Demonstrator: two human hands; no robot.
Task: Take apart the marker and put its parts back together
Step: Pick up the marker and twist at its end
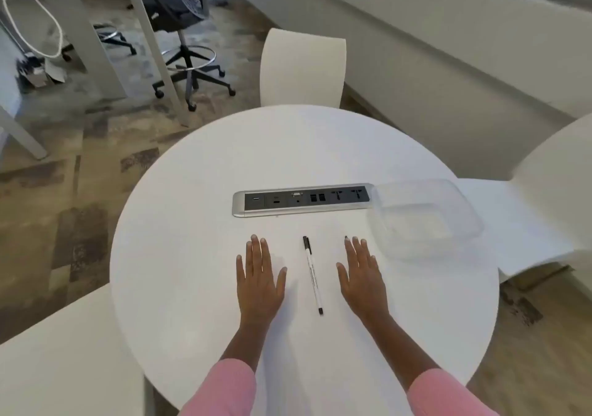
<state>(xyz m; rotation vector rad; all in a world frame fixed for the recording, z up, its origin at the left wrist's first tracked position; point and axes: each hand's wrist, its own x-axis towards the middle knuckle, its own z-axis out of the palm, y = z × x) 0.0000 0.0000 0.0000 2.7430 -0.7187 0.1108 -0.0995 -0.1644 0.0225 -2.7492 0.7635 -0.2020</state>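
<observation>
A thin white marker (313, 275) with a black cap at its far end and a black tip end toward me lies whole on the round white table (192, 223), running near to far. My left hand (260, 276) rests flat on the table to the marker's left, fingers spread, holding nothing. My right hand (362, 274) lies flat to the marker's right, also holding nothing. Neither hand touches the marker.
A silver and black socket strip (302, 200) is set into the table beyond the marker. A clear plastic box (426, 220) stands at the right, close to my right hand. White chairs (302, 68) surround the table, and a black office chair (182, 21) stands far left.
</observation>
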